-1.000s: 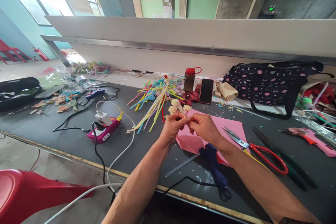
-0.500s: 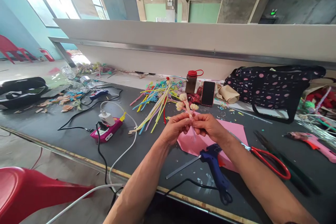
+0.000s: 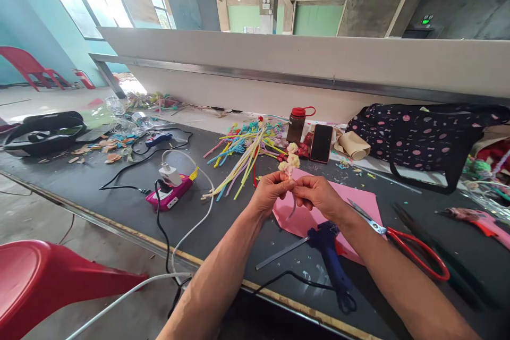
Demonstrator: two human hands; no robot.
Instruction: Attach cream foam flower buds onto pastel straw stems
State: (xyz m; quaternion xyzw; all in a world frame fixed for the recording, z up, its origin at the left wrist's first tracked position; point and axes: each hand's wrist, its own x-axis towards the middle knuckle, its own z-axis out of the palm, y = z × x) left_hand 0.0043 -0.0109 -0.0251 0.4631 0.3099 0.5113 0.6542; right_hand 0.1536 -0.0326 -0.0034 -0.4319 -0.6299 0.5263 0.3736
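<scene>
Over the pink sheet (image 3: 360, 199), a small flower sprig (image 3: 292, 158) made of fuzzy pipe cleaners stands upright, with several pale yellow blooms at its top. My left hand (image 3: 271, 191) pinches its stem just below the blooms. Close against it, my right hand (image 3: 317, 196) also has its fingers closed on the stem, whose pale lower end hangs beneath the fingers. A blue glue gun (image 3: 330, 257) with a glue stick in it lies nearer to me. Red-handled scissors (image 3: 418, 251) rest beside my right forearm.
Loose coloured pipe cleaners (image 3: 247, 154) lie in a heap behind my hands. A red-lidded bottle (image 3: 297, 126), a phone (image 3: 321, 143) and a dark patterned bag (image 3: 410, 143) stand farther back. Left are a magenta power strip (image 3: 171, 197) and cables. A pink glue gun (image 3: 474, 218) is far right.
The sprig has turned, its blooms now bunched one above another instead of spread apart. Both hands stay at the stem. The whole view has shifted slightly.
</scene>
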